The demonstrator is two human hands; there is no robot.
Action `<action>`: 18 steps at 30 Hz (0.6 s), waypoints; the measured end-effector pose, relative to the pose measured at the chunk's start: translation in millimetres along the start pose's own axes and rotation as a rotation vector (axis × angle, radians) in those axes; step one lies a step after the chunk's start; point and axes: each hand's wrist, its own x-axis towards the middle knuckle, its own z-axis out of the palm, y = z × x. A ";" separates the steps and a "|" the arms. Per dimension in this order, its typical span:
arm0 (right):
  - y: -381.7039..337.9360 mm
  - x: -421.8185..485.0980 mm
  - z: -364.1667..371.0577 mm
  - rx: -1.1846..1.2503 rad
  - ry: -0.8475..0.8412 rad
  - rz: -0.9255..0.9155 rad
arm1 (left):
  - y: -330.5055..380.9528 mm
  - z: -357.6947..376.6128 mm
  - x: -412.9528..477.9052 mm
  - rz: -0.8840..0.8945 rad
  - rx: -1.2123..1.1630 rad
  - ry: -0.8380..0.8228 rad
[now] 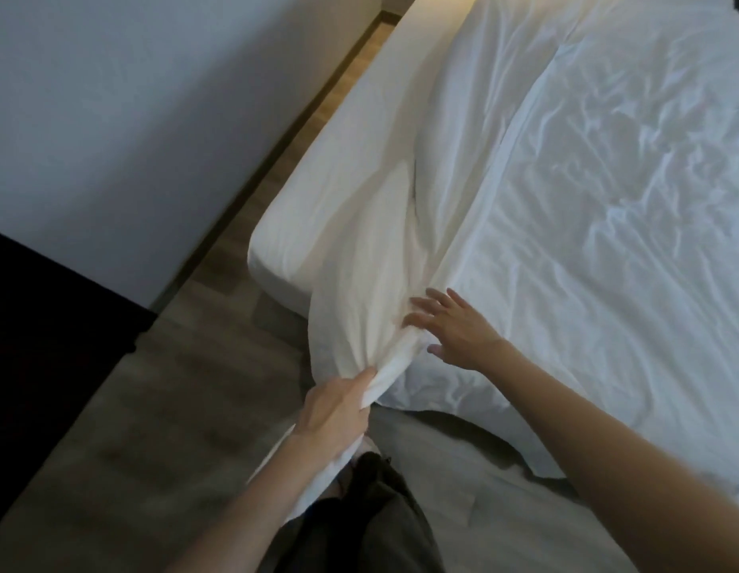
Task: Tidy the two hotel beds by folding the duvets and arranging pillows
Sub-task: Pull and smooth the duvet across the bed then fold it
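At the near corner of the bed (318, 188), the left hand (339, 411) grips the bunched corner of the duvet (566, 208). The right hand (454, 328) is spread beside it (fingers straight). It is best to pull evenly and smooth the cloth before folding.

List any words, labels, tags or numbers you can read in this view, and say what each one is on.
None: no readable text anywhere in this view.
The white duvet, the mattress, the wall and the floor are all plain.
No tag shows at the bunched duvet edge gripped by the left hand or near the right hand.
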 end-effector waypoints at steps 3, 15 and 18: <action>-7.0 -7.9 1.7 0.086 0.144 -0.030 | 19.4 3.4 -7.4 0.001 0.005 0.022; 71.5 -144.2 25.9 0.037 0.292 -0.028 | 182.6 69.1 -25.6 0.007 -0.082 0.017; 106.8 -200.4 48.4 0.004 0.267 -0.019 | 248.6 99.8 -29.5 0.026 -0.096 -0.005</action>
